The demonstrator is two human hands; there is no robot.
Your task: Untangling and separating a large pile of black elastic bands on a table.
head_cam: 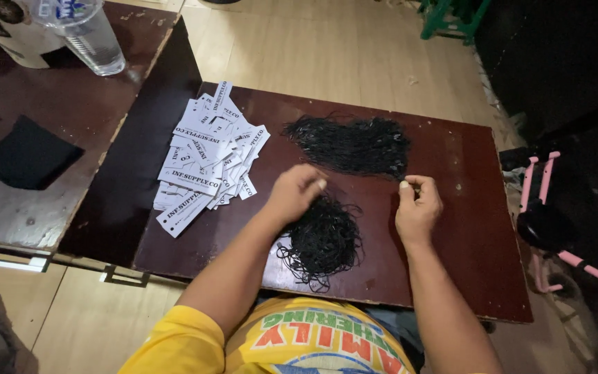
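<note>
Dark brown board on a pale wood floor. Far left, a worn brown table, carrying a clear plastic bottle beside a white container at its far edge, plus a flat black cloth nearer the middle. Green frame at the top edge. Pink scooter at right, just off the board, against dark ground.

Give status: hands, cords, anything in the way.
Left hand pinched shut above near pile of black cords. Right hand pinched, apparently on a thin cord, too fine to confirm. Far cord bundle and white paper tags lie apart, nothing blocking.
</note>
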